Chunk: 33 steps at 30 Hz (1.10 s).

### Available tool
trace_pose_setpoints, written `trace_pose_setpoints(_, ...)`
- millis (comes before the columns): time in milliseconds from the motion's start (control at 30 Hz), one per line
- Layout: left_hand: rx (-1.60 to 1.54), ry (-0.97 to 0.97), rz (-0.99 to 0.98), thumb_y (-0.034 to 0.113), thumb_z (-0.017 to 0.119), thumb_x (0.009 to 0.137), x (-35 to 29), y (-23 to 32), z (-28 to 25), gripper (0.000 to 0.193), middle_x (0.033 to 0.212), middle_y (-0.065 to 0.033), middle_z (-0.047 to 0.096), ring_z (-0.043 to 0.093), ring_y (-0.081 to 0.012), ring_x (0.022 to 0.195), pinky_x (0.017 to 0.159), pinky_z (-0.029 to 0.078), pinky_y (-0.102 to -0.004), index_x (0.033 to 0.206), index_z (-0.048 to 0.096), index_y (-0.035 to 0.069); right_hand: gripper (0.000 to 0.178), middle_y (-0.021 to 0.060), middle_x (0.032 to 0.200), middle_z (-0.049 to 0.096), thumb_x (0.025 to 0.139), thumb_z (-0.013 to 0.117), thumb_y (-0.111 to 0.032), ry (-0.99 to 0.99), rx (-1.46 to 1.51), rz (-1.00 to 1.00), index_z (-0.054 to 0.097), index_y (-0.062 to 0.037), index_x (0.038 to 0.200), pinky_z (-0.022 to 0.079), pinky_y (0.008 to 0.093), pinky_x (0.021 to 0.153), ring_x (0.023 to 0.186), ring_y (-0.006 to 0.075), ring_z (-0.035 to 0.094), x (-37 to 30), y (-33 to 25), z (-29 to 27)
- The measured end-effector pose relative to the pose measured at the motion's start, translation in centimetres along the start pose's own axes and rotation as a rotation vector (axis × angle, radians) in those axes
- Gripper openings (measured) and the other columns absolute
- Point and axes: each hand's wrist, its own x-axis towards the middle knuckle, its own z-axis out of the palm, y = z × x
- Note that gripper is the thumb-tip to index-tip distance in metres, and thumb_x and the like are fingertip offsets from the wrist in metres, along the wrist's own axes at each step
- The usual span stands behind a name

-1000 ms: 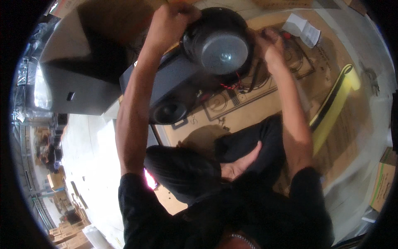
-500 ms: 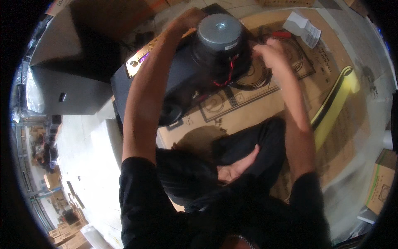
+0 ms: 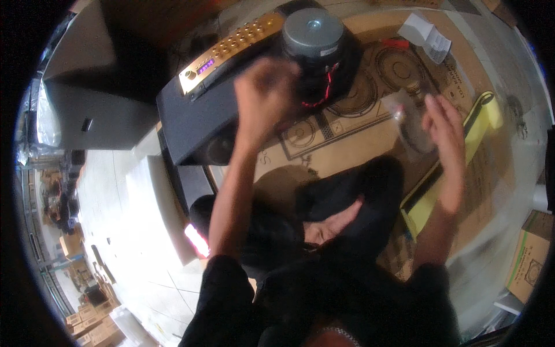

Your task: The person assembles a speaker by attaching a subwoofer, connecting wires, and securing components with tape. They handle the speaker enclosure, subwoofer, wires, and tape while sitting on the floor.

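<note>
A loudspeaker driver with a grey round magnet rests magnet-up on a black speaker cabinet. Red wire runs from its terminal down toward the cabinet. My left hand is raised over the cabinet, just left of the driver; motion smears its fingers, so any hold is unclear. To the right, my right hand hovers above the printed cardboard, its fingers stretched out and nothing visible in them. Beside it, a clear plastic bag with small contents appears to lie on the cardboard.
A gold control panel with several knobs and a lit display runs along the cabinet's far side. Yellow strip material lies at right, near a folded paper sheet. Another large dark cabinet stands left; a carton sits far right.
Both hands have come away from the driver's sides. My left hand moved toward me, uncovering the gold panel; my right hand moved right and nearer, and the plastic bag now shows.
</note>
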Motion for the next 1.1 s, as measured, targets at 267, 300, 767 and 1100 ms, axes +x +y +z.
trace_pose_setpoints(267,-0.173,0.061,-0.154,0.022,0.069,0.101,-5.4,-1.1,4.6,0.025,0.093,-0.0022,0.072,0.062,-0.008,0.087,0.079,0.048,-0.0242,0.106,0.073,-0.002,0.042,0.0062,0.065,0.05,0.1,0.066,-0.034,-0.089,-0.367,-0.353,0.063,0.0044,0.083,0.04,0.0335,0.06,0.062,0.0138,0.045,-0.6,0.8,4.6)
trace_pose_setpoints(300,-0.165,0.052,-0.16,0.021,0.069,0.101,-5.2,-1.2,4.5,0.025,0.094,-0.0027,0.072,0.062,-0.0081,0.087,0.079,0.049,-0.0242,0.107,0.072,-0.002,0.042,0.0071,0.064,0.05,0.099,0.066,-0.034,-0.113,-0.347,-0.347,0.064,0.0047,0.083,0.04,0.034,0.059,0.062,0.0144,0.045,-0.4,0.9,5.4)
trace_pose_setpoints(767,-0.166,0.084,-0.312,0.018,0.079,0.093,-4.0,-0.7,2.3,0.024,0.09,-0.0049,0.075,0.068,-0.0086,0.083,0.075,0.053,-0.0231,0.108,0.073,-0.001,0.042,0.0003,0.064,0.051,0.097,0.068,-0.037,-0.358,-0.138,-0.16,0.065,0.001,0.08,0.037,0.0307,0.06,0.064,0.0092,0.045,0.0,-2.2,11.0)
trace_pose_setpoints(1100,-0.099,0.001,-0.008,0.009,0.073,0.094,-3.7,0.0,1.5,0.017,0.11,-0.0087,0.072,0.069,-0.0098,0.083,0.073,0.054,-0.0251,0.109,0.073,-0.001,0.037,-0.0057,0.064,0.049,0.098,0.066,-0.037,-0.481,0.024,-0.098,0.069,-0.0039,0.081,0.033,0.0266,0.056,0.061,0.0053,0.043,0.8,-1.1,12.2)
